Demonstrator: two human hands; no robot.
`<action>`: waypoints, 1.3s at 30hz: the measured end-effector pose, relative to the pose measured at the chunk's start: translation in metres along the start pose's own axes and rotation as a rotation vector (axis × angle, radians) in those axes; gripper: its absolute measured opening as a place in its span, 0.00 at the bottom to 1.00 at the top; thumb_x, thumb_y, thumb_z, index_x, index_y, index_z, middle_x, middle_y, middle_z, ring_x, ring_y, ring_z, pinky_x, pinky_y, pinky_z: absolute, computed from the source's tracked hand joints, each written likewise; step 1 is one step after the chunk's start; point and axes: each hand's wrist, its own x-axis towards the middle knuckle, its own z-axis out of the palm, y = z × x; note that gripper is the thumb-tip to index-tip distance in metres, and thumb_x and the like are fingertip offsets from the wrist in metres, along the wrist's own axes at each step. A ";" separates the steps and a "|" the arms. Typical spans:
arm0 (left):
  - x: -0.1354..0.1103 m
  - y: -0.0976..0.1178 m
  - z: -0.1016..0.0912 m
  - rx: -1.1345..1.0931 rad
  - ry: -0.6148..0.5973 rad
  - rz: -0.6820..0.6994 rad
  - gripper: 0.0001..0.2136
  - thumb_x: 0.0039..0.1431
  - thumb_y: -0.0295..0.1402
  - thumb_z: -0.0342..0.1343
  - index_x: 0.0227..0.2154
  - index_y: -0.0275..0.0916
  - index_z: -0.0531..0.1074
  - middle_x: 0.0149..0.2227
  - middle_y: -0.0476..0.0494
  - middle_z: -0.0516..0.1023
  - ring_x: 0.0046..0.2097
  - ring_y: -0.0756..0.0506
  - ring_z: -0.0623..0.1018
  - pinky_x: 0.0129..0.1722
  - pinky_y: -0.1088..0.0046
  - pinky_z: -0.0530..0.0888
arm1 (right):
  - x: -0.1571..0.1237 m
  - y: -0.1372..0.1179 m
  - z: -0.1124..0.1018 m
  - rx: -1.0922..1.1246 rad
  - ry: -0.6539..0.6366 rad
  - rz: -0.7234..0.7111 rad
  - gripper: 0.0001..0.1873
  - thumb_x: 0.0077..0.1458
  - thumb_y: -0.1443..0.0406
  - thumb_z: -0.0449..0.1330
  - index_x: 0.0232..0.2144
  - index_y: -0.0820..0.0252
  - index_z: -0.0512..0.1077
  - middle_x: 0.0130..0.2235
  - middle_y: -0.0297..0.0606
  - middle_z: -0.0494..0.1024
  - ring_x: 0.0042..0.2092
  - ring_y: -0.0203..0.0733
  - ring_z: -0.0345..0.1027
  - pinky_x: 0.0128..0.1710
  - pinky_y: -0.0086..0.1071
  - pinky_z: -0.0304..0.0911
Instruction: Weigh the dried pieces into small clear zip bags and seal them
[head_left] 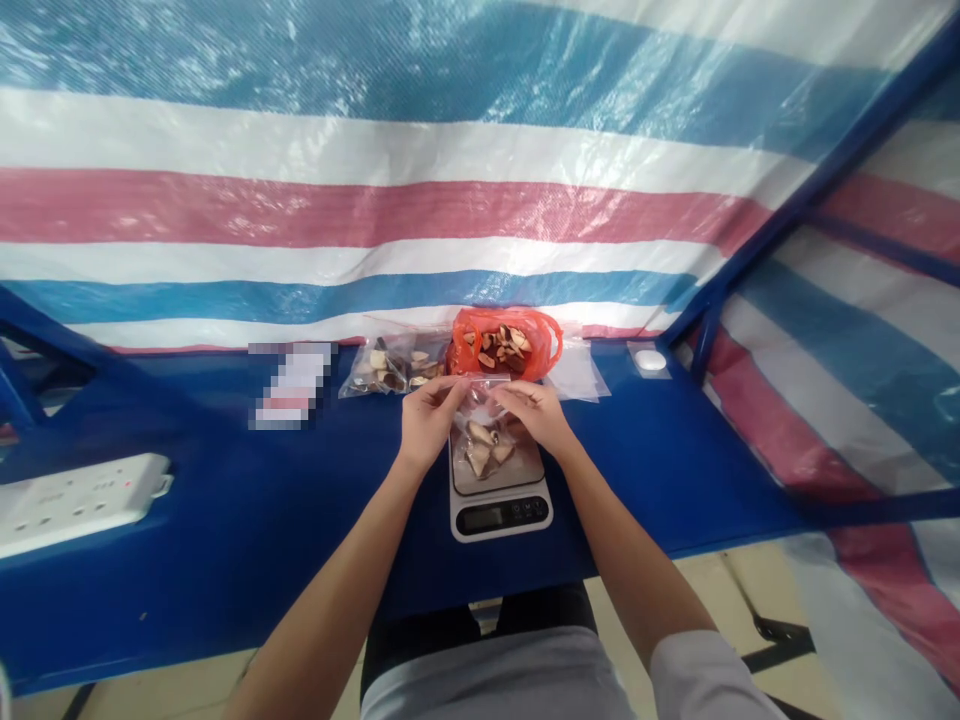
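Left hand (430, 422) and right hand (534, 415) pinch one clear bag (480, 408) over one scale (501, 515).

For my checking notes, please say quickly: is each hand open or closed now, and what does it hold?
Left hand: closed, pinching the top edge of the clear plastic bag.
Right hand: closed, pinching the same bag's top edge.

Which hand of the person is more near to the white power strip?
Left. The left hand holds the clear plastic bag over the scale, with the power strip to its left; the right hand is on the bag's far side.
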 end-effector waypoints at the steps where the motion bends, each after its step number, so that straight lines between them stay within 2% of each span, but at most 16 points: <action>1: 0.003 0.000 -0.003 -0.011 0.018 0.001 0.15 0.53 0.45 0.66 0.32 0.37 0.81 0.25 0.46 0.81 0.26 0.49 0.77 0.32 0.73 0.76 | 0.002 -0.001 0.003 -0.016 -0.027 -0.011 0.16 0.51 0.52 0.68 0.35 0.57 0.80 0.32 0.36 0.83 0.34 0.43 0.79 0.30 0.32 0.73; 6: 0.025 0.004 -0.029 0.018 0.053 0.021 0.15 0.56 0.46 0.63 0.32 0.36 0.80 0.27 0.45 0.81 0.27 0.48 0.78 0.31 0.73 0.76 | 0.024 -0.010 0.026 -0.156 -0.111 -0.116 0.11 0.55 0.57 0.65 0.35 0.58 0.80 0.34 0.38 0.84 0.38 0.43 0.79 0.41 0.35 0.74; 8: 0.034 0.004 -0.046 0.117 0.071 0.066 0.16 0.57 0.46 0.61 0.34 0.35 0.80 0.29 0.44 0.82 0.29 0.47 0.79 0.32 0.72 0.76 | 0.037 -0.014 0.038 -0.187 -0.126 -0.152 0.10 0.56 0.58 0.64 0.35 0.58 0.80 0.35 0.38 0.84 0.38 0.43 0.79 0.42 0.35 0.74; 10: 0.040 0.001 -0.065 0.272 0.136 0.151 0.18 0.61 0.47 0.57 0.40 0.35 0.79 0.33 0.43 0.83 0.32 0.47 0.80 0.33 0.72 0.76 | 0.053 -0.017 0.048 -0.219 -0.115 -0.171 0.09 0.57 0.59 0.64 0.35 0.58 0.80 0.36 0.38 0.84 0.39 0.43 0.79 0.42 0.35 0.73; 11: 0.042 -0.002 -0.075 0.338 0.169 0.187 0.19 0.64 0.47 0.54 0.45 0.36 0.77 0.36 0.42 0.83 0.34 0.46 0.81 0.35 0.71 0.77 | 0.062 -0.019 0.053 -0.253 -0.097 -0.174 0.09 0.57 0.60 0.63 0.36 0.57 0.80 0.36 0.37 0.84 0.39 0.43 0.79 0.41 0.35 0.73; 13: 0.044 -0.008 -0.092 0.481 0.203 0.294 0.19 0.67 0.44 0.51 0.52 0.38 0.74 0.44 0.39 0.82 0.42 0.43 0.82 0.45 0.67 0.77 | 0.079 -0.022 0.061 -0.333 -0.053 -0.189 0.08 0.58 0.61 0.63 0.35 0.56 0.80 0.36 0.36 0.84 0.38 0.43 0.79 0.41 0.35 0.72; 14: 0.044 -0.012 -0.099 0.566 0.216 0.349 0.18 0.67 0.42 0.50 0.53 0.38 0.73 0.48 0.37 0.81 0.48 0.41 0.80 0.51 0.63 0.76 | 0.087 -0.024 0.065 -0.390 -0.043 -0.213 0.08 0.59 0.61 0.62 0.35 0.56 0.81 0.36 0.36 0.84 0.39 0.43 0.79 0.43 0.35 0.71; 16: 0.045 -0.021 -0.108 0.690 0.191 0.439 0.16 0.68 0.39 0.48 0.52 0.39 0.74 0.52 0.35 0.79 0.55 0.38 0.78 0.57 0.57 0.73 | 0.102 -0.030 0.071 -0.493 -0.025 -0.245 0.07 0.60 0.63 0.61 0.35 0.55 0.81 0.39 0.36 0.84 0.42 0.44 0.78 0.46 0.35 0.70; 21: 0.047 -0.038 -0.113 0.825 0.049 0.538 0.14 0.66 0.34 0.51 0.50 0.40 0.76 0.54 0.35 0.78 0.58 0.36 0.76 0.60 0.52 0.72 | 0.128 -0.040 0.082 -0.744 -0.040 -0.207 0.09 0.62 0.66 0.59 0.37 0.55 0.81 0.40 0.36 0.85 0.44 0.44 0.77 0.47 0.33 0.67; 26: 0.047 -0.046 -0.113 0.874 -0.007 0.540 0.14 0.65 0.33 0.51 0.51 0.40 0.75 0.57 0.34 0.76 0.61 0.35 0.74 0.61 0.50 0.72 | 0.139 -0.035 0.088 -1.023 0.009 -0.088 0.13 0.63 0.65 0.55 0.40 0.57 0.81 0.43 0.43 0.84 0.47 0.50 0.77 0.48 0.36 0.67; 29: 0.047 -0.049 -0.114 0.871 -0.013 0.540 0.13 0.65 0.33 0.52 0.48 0.40 0.77 0.57 0.34 0.76 0.61 0.34 0.74 0.61 0.49 0.72 | 0.134 -0.038 0.091 -1.122 0.024 -0.004 0.15 0.62 0.63 0.56 0.46 0.61 0.78 0.45 0.51 0.83 0.50 0.56 0.76 0.48 0.40 0.67; 32: 0.047 -0.050 -0.114 0.874 -0.013 0.557 0.12 0.65 0.33 0.52 0.46 0.39 0.78 0.57 0.35 0.76 0.61 0.34 0.74 0.61 0.49 0.72 | 0.122 -0.049 0.093 -1.170 0.022 0.015 0.23 0.63 0.62 0.56 0.59 0.63 0.70 0.46 0.53 0.82 0.49 0.58 0.77 0.47 0.42 0.69; 34: 0.046 -0.051 -0.114 0.885 -0.019 0.563 0.12 0.65 0.33 0.52 0.46 0.39 0.78 0.58 0.35 0.76 0.61 0.35 0.74 0.61 0.49 0.72 | 0.112 -0.054 0.093 -1.233 0.016 -0.028 0.28 0.65 0.61 0.54 0.65 0.62 0.63 0.47 0.53 0.82 0.48 0.57 0.78 0.46 0.43 0.70; 35: 0.046 -0.051 -0.115 0.893 -0.023 0.565 0.12 0.65 0.33 0.52 0.46 0.39 0.78 0.58 0.35 0.76 0.61 0.35 0.74 0.62 0.49 0.72 | 0.107 -0.054 0.094 -1.271 0.002 -0.084 0.27 0.66 0.61 0.53 0.65 0.61 0.62 0.48 0.52 0.82 0.47 0.56 0.78 0.46 0.42 0.70; 39: 0.045 -0.051 -0.116 0.936 -0.026 0.588 0.12 0.66 0.33 0.51 0.46 0.38 0.78 0.58 0.35 0.76 0.61 0.36 0.74 0.61 0.51 0.72 | 0.093 -0.042 0.093 -1.381 -0.046 -0.390 0.21 0.68 0.64 0.48 0.59 0.59 0.70 0.61 0.46 0.74 0.55 0.51 0.73 0.49 0.39 0.71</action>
